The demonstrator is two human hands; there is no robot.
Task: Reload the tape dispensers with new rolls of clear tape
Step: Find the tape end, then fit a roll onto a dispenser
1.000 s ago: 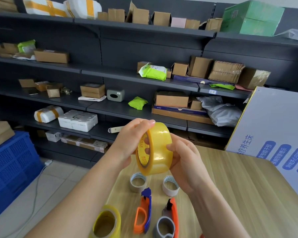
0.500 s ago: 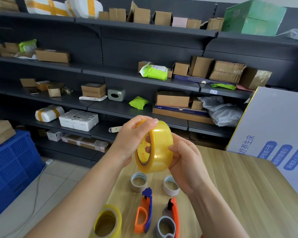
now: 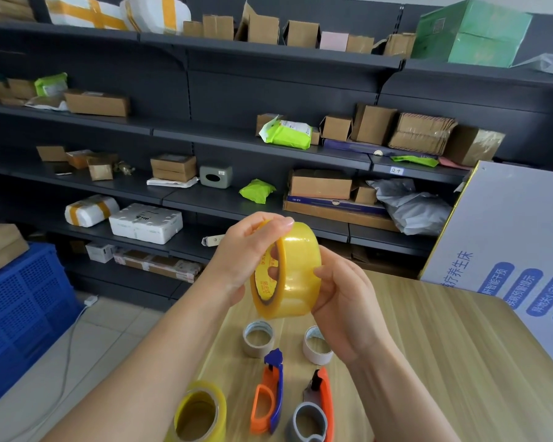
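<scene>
Both the left hand (image 3: 243, 260) and right hand (image 3: 345, 301) grip the yellowish clear tape roll (image 3: 289, 269) above the wooden tabletop (image 3: 444, 346); a fumbled grip could drop it onto the orange-and-blue dispenser (image 3: 268, 397).

Both forearms raised forward, left hand (image 3: 246, 260) gripping with fingers (image 3: 276, 222) curled over, right hand (image 3: 348, 301) cupped, thumb inward

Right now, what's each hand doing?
Left hand: grips the tape roll by its rim.
Right hand: holds the same roll's outer face.
</scene>
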